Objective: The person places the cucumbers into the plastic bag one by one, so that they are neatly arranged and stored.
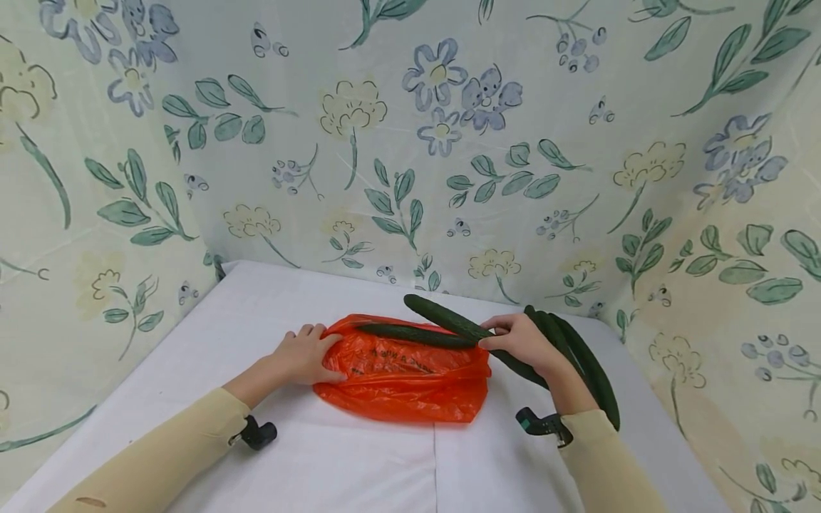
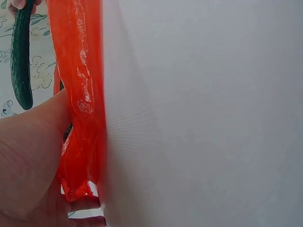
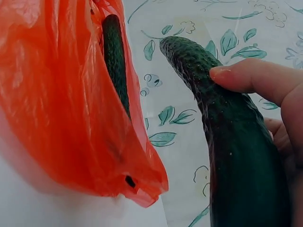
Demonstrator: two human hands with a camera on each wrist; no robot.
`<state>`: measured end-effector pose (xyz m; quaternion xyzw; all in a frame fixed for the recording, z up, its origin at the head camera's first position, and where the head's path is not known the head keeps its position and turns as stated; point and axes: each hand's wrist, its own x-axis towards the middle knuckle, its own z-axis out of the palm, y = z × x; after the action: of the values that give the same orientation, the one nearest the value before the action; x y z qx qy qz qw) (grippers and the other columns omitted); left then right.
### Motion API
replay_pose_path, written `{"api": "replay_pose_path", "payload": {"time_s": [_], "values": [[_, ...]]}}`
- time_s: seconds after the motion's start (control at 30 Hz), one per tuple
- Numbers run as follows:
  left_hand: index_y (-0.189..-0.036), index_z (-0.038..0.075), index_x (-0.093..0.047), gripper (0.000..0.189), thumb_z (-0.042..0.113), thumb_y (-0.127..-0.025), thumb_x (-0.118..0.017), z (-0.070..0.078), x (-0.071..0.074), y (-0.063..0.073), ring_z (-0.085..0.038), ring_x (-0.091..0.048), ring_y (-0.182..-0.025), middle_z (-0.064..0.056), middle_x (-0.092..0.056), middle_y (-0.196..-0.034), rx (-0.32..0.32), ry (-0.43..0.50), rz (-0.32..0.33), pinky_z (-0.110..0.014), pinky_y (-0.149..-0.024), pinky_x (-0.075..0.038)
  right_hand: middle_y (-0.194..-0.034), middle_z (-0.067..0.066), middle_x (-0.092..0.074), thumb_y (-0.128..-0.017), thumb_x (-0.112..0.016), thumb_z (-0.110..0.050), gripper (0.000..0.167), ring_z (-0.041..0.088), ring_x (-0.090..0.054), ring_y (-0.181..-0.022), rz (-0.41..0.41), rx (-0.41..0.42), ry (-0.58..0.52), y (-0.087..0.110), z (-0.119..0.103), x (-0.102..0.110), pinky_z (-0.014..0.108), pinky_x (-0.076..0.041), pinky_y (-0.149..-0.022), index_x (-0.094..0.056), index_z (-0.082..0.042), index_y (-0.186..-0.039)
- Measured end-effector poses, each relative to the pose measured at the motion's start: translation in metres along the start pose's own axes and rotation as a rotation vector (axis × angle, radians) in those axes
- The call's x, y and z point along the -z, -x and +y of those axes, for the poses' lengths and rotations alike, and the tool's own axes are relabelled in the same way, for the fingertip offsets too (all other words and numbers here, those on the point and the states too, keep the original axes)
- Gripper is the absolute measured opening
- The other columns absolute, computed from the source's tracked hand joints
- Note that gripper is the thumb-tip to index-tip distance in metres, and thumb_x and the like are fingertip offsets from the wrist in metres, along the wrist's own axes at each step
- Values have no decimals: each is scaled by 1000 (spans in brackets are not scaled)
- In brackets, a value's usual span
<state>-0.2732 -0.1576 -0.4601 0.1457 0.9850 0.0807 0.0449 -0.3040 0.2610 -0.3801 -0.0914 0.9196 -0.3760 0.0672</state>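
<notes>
Right of the frame's centre, the right hand pinches a cucumber between its fingers near mid-length, a sensible hold for something probably stiff but snappable, while the left hand spreads its fingers against the thin, likely slippery red bag.

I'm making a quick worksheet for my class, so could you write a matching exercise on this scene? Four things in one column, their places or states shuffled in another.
Column 1
1. Red bag
2. Left hand
3. Right hand
4. Cucumber pile

Column 2
A. Grips a single cucumber
B. On the white table, partly hidden by an arm
C. Has one long green vegetable lying in its opening
D. Touches the bag's left end, as the head view shows it

Right pairs: 1-C, 2-D, 3-A, 4-B
</notes>
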Motion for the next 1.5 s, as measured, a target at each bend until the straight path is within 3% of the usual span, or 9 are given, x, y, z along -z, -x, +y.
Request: {"api": "replay_pose_path", "payload": {"time_s": [0.37, 0.7, 0.97, 1.5], "values": [[-146, 20, -52, 89, 69, -75, -74, -1, 0, 1, -41, -41, -133, -19, -47, -144, -1, 14, 7, -65, -102, -40, -103, 6, -73, -85, -79, -21, 28, 25, -65, -91, -131, 91, -29, -12, -21, -13, 38, -59, -88, -75, -11, -111], [-148, 19, -50, 92, 70, -75, -74, -1, -1, -2, -41, -41, -133, -20, -46, -145, -22, -1, 5, -64, -102, -40, -91, 4, -69, -83, -80, -26, 31, 23, -60, -85, -191, 167, 35, -17, -33, -26, 31, -54, -73, -76, -11, -111], [-149, 16, -48, 95, 69, -75, -75, 0, 0, 0, -42, -39, -135, -21, -45, -147, 6, 6, -4, -66, -105, -38, -105, 1, -72, -84, -80, -22, 28, 21, -63, -93, -280, 189, 74, -28, -41, -44, 37, -59, -86, -77, -14, -111], [-153, 11, -39, 107, 72, -72, -75, -1, -1, -1, -41, -41, -134, -18, -48, -145, 13, 20, 15, -66, -103, -39, -122, 1, -71, -82, -83, -24, 33, 22, -65, -113, -250, 214, 87, -54, -38, -74, 46, -53, -100, -78, -15, -113]]}}
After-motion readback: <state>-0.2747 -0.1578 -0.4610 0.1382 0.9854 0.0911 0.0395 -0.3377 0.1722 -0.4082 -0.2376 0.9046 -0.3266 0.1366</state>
